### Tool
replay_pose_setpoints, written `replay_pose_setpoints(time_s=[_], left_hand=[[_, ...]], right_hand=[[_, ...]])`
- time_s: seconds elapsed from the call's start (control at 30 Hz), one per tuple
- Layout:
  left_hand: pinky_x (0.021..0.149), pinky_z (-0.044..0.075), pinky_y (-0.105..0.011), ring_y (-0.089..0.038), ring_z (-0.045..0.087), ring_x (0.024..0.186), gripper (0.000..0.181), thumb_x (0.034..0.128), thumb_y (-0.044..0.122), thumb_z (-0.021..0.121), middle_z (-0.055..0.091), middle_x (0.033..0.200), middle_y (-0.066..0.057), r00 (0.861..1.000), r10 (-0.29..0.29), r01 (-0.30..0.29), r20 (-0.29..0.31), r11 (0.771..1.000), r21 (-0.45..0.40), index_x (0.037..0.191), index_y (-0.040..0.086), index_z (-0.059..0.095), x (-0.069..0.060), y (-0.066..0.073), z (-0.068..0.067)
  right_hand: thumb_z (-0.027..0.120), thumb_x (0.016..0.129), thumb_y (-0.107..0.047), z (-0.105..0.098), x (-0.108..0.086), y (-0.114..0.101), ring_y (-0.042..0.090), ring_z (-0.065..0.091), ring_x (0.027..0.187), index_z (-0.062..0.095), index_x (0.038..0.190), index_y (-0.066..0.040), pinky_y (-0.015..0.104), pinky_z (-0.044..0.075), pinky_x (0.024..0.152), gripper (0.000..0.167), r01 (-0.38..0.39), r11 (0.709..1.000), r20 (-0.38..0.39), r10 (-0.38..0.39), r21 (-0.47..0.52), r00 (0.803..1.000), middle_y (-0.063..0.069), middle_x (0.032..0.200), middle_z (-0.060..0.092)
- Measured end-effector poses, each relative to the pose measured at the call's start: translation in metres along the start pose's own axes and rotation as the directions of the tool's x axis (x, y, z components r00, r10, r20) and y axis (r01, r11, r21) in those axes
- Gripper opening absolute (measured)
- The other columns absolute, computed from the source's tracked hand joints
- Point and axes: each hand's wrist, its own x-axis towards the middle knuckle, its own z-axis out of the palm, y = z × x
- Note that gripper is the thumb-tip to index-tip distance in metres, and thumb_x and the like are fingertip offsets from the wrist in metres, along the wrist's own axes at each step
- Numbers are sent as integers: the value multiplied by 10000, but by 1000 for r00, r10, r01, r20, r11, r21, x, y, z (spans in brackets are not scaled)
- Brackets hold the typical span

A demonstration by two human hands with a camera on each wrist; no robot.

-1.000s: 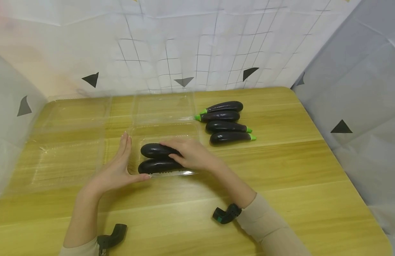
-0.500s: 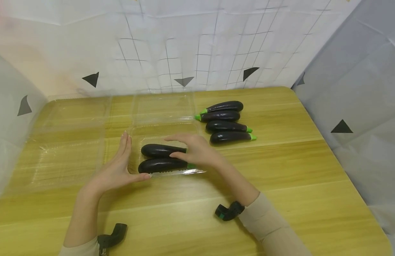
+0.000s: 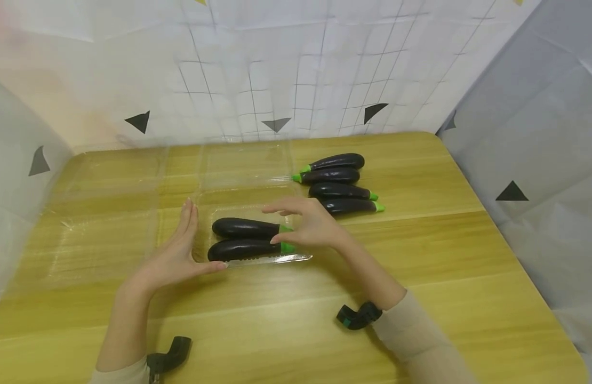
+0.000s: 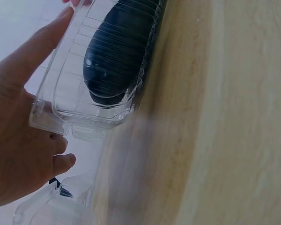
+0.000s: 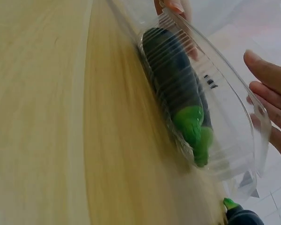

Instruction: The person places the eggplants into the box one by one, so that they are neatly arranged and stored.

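Two dark eggplants lie side by side in a clear plastic box, the rear one [image 3: 244, 228] behind the front one [image 3: 243, 249], green stems to the right. My left hand [image 3: 168, 261] rests at the box's left end, thumb along its front corner and fingers straight. In the left wrist view that hand [image 4: 23, 122] is against the clear wall [image 4: 56, 98]. Over the box's right end my right hand [image 3: 310, 224] hovers with fingers parted, holding nothing. The right wrist view has this hand [image 5: 274, 103] beside the clear rim [image 5: 239, 89].
Four more eggplants, one of them at the back [image 3: 336, 161], lie right of the box on the wooden table [image 3: 421, 256]. The box's open lid [image 3: 245, 160] extends behind it. Another clear open box [image 3: 104, 234] stands at the left.
My right hand has let go of the rear eggplant and moved right, uncovering the green stems. My left hand has stayed at the box's left end.
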Motion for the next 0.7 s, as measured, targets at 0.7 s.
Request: replay_pose_setpoints(time_s=[0.7], left_hand=[[1049, 263, -620, -343, -114, 1432, 1320, 739, 651, 706, -399, 1473, 47, 1000, 12, -12, 0, 1000, -3, 1457, 169, -290, 0, 0, 0]], right_hand=[[861, 680, -3, -59, -49, 0, 303, 625, 1058, 660, 1171, 2, 382, 511, 899, 531, -118, 983, -71, 129, 139, 989, 113, 1155, 672]])
